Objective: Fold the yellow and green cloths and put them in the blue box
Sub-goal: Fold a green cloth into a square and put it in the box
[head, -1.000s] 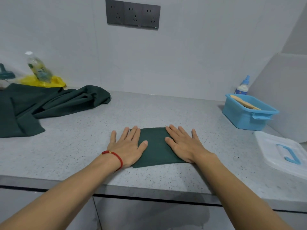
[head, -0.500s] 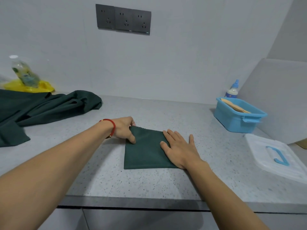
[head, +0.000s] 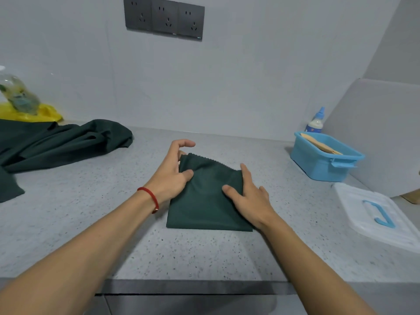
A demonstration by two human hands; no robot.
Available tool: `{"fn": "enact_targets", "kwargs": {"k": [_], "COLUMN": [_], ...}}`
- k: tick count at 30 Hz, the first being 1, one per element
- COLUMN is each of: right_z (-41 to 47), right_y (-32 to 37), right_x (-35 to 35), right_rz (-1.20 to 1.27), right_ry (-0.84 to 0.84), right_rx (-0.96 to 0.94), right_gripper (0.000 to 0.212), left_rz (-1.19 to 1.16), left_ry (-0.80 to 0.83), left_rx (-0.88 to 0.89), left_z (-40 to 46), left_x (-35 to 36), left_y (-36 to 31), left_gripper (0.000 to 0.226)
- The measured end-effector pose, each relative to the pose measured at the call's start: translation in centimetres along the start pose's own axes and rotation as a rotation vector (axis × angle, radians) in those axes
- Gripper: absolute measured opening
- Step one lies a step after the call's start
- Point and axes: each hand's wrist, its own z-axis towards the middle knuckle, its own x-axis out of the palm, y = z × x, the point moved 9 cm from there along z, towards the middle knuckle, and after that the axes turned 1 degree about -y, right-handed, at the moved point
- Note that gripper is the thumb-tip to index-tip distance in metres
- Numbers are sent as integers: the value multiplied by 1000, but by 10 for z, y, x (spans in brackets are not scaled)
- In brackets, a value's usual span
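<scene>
A: Count what lies on your speckled grey stone counter [head: 91,223].

B: One folded dark green cloth [head: 204,208], flat in front of you, its far left corner lifted. Your left hand [head: 169,176] pinches that corner between thumb and curled fingers (a red string bracelet [head: 151,198] circles that wrist). Your right hand [head: 247,198] rests on the cloth's right edge, fingers straight and spread.

A: And the container?

B: One blue plastic box [head: 322,164], far right against the wall, well apart from the cloth; one yellow-tan item [head: 321,145] lies inside. One clear lid with a blue handle [head: 377,214] sits near it, one blue-capped white bottle [head: 316,121] just behind. Far left: one crumpled dark green fabric heap [head: 56,142], one yellow cloth [head: 27,113] under one clear plastic bottle [head: 18,94].
</scene>
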Motion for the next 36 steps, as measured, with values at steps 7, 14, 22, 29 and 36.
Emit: {"fn": "enact_targets", "kwargs": {"k": [7,14,22,29,36], "right_z": [0,0,3,3,7], "right_y": [-8,-10,-11,-9,-17], "right_x": [-14,-28,-18,-14,-29], "right_rz": [689,740,719,764,762], "right_ry": [74,-36,79,170,62], "right_rx": [-1,-46,-27,-58,-33], "right_gripper": [55,33,35,30,30], "left_rz": [-555,-574,-249,-358,-168], "left_ry": [60,367,226,439,249], "left_rx": [-130,-415,-95,-187,-76], "left_z": [14,-8,-2,-5,1], "left_x": [11,39,23,9,-5], "left_y": [17,46,31,42,39], "left_gripper": [61,41,57,58,17]}}
